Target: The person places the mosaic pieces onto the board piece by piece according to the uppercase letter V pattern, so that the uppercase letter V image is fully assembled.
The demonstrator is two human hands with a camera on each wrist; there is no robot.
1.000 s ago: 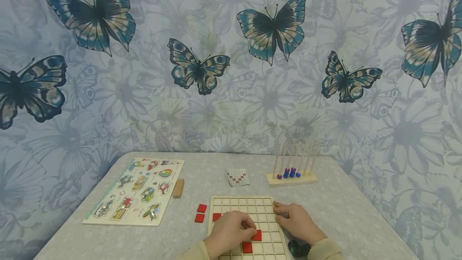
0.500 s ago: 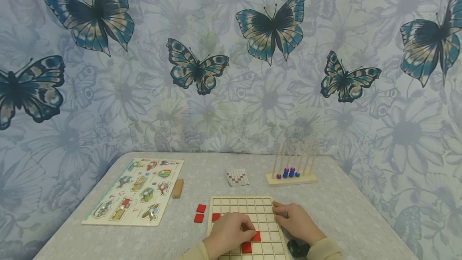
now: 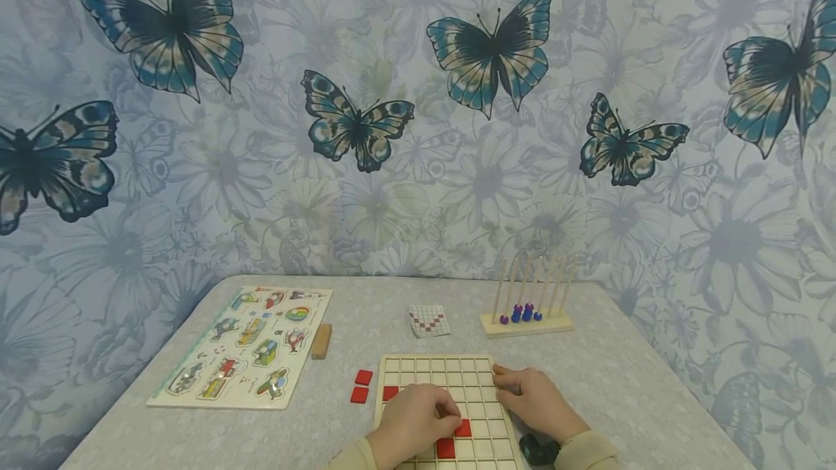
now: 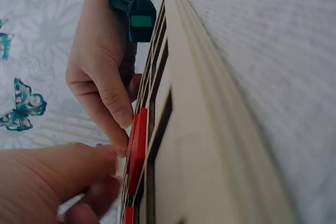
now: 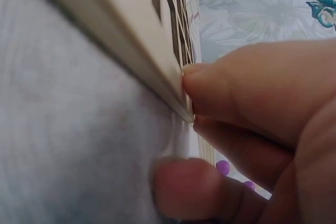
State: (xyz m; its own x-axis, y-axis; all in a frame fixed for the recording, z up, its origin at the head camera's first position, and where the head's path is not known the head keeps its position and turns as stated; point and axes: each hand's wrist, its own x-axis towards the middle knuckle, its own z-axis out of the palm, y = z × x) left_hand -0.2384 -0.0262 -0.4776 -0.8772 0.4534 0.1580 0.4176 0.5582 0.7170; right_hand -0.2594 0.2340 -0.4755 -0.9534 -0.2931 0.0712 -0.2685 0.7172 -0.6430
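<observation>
Red flat square tile (image 3: pixel 464 428) is showing no clear shift, seating likely unfinished; left hand (image 3: pixel 418 418) hovering at its corner, grip unclear, right hand (image 3: pixel 538 399) grasping pale gridded wooden board (image 3: pixel 491 429).

The right hand (image 5: pixel 278 108) is pinching the edge of the wooden grid board (image 5: pixel 131 19) at the board's far end, while the board is running diagonally from the upper left toward the centre. The pale tabletop (image 5: pixel 68 108) is filling the left side; purple beads (image 5: pixel 223 168) are showing among the fingers, and a teal butterfly (image 5: pixel 321 1) is marking the patterned wallpaper (image 5: pixel 252 19) at upper right.
</observation>
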